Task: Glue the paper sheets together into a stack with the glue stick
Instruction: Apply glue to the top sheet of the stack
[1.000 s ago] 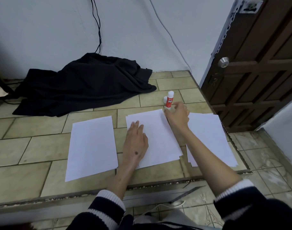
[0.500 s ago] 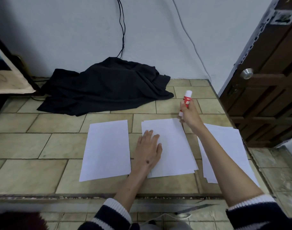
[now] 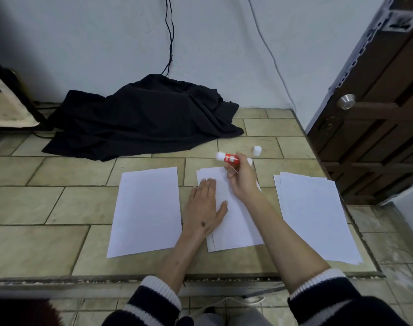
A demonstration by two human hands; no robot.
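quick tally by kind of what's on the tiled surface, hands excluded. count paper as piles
Paper piles: 3 (left sheet, middle pile under the left hand, right pile)
Glue stick: 1, held in the right hand
Loose white cap: 1
Black cloth: 1
Total: 6

**Where everything sits on the tiled ledge**

Your left hand (image 3: 205,208) lies flat on the middle stack of sheets (image 3: 236,222). Left of it lies a single sheet (image 3: 145,210); right, well apart, another pile (image 3: 316,217). Your right hand (image 3: 242,178) holds the glue stick (image 3: 229,158) above the middle stack's far edge. The cap (image 3: 257,150) stands behind it, the cloth (image 3: 142,118) farther back-left against the wall.
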